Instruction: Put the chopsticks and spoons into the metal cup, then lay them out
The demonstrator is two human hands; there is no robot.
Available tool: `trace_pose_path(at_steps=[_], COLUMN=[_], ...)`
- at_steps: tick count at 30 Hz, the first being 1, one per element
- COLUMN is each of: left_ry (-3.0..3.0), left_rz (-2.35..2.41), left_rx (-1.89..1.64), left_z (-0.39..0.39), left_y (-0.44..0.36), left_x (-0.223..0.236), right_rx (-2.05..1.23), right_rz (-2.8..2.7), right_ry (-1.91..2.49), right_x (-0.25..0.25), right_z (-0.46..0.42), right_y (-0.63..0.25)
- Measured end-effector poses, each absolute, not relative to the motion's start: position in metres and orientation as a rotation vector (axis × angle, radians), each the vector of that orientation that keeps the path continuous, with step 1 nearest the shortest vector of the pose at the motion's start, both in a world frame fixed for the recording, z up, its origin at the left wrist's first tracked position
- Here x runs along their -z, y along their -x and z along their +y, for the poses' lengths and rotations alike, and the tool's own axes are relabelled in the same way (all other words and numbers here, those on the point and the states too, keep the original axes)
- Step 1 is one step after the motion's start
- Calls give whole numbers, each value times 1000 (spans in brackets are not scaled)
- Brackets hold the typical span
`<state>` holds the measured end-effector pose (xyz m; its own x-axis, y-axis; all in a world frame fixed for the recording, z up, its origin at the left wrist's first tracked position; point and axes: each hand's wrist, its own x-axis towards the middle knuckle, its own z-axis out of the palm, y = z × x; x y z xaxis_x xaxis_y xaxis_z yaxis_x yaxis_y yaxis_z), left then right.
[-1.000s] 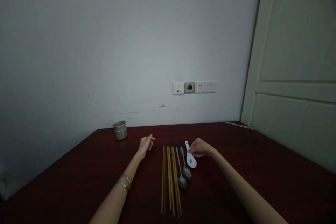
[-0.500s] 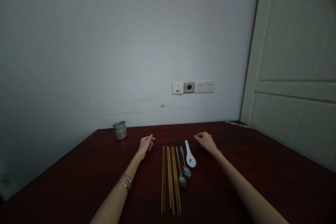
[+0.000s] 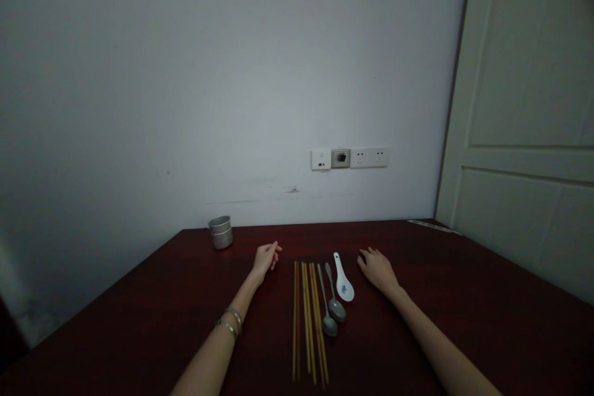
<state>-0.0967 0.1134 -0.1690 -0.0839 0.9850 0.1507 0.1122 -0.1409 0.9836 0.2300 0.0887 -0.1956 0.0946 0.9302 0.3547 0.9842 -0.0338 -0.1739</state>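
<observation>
My left hand point(image 3: 266, 257) rests on its side on the table, loosely bent with fingers a little apart and nothing in it. To its right lie several wooden chopsticks point(image 3: 307, 315), side by side and pointing toward me. Beside them are two metal spoons, a long-handled one point(image 3: 329, 325) and another point(image 3: 337, 310) whose bowl is slightly farther back. A white soup spoon point(image 3: 344, 288) with a blue mark lies right of these. Just right of the soup spoon, apart from it, my right hand point(image 3: 377, 268) lies palm down on the table, open and holding nothing.
A metal cup point(image 3: 220, 232) stands at the back left of the dark red table point(image 3: 139, 315). Behind the table rises a pale wall with sockets point(image 3: 369, 158). A panelled door point(image 3: 524, 198) is at the right, and a thin strip point(image 3: 434, 226) lies at the back right corner.
My right hand has let go of the white soup spoon, moved off to the right and flattened onto the table. My left hand stays in place. The view has shifted slightly.
</observation>
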Motion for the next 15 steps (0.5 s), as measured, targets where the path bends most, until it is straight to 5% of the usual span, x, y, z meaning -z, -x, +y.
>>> trace_pose_path(at_steps=[15], left_ry=[-1262], left_rz=[1289], left_rx=[-1502], left_z=[113], left_y=[103], left_x=[160], right_rx=[170], right_rz=[-1867], right_ry=[1995], right_x=[198], right_z=[88], right_y=[-230])
